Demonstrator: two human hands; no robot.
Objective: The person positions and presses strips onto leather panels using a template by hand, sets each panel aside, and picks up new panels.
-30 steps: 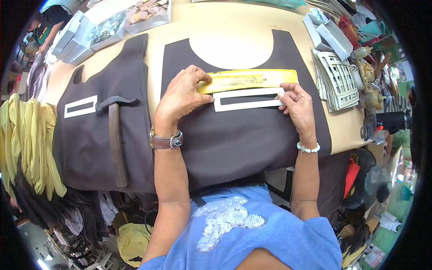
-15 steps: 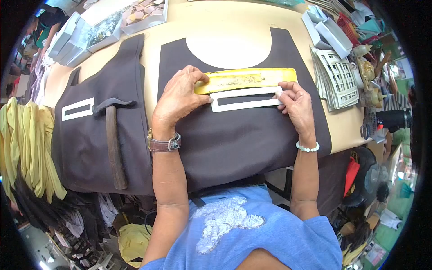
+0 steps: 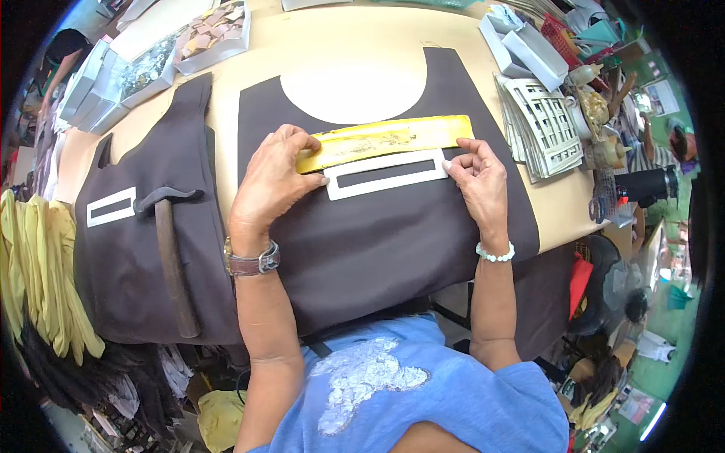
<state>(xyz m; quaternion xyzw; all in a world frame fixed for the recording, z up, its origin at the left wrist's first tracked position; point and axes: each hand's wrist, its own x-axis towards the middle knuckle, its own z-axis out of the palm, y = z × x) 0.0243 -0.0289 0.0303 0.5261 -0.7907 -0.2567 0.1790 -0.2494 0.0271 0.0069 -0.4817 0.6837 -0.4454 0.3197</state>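
Observation:
A yellow strip (image 3: 393, 140) lies across the dark fabric piece (image 3: 377, 234), below its curved neckline. Directly under the strip is a white rectangular frame (image 3: 389, 189) with a long slot. My left hand (image 3: 268, 177) pinches the strip's left end, its thumb tip at the frame's left corner. My right hand (image 3: 481, 177) has its thumb on the frame's right end and a fingertip touching the strip's lower right edge. On the dark piece to the left lie a second white frame (image 3: 111, 207) and a hammer (image 3: 175, 264).
Boxes of small pieces (image 3: 215, 34) stand at the back left. White boxes (image 3: 523, 45) and a stack of cut-out templates (image 3: 540, 128) are at the right. Yellow cloth (image 3: 45, 264) hangs over the left edge. A person's arm (image 3: 60, 75) shows at the far left.
The view has shifted, so the fabric, strip and hands appear further left. The right thumb now rests at the white frame's end, uncovering more of it. Both hands keep nearly the same hold.

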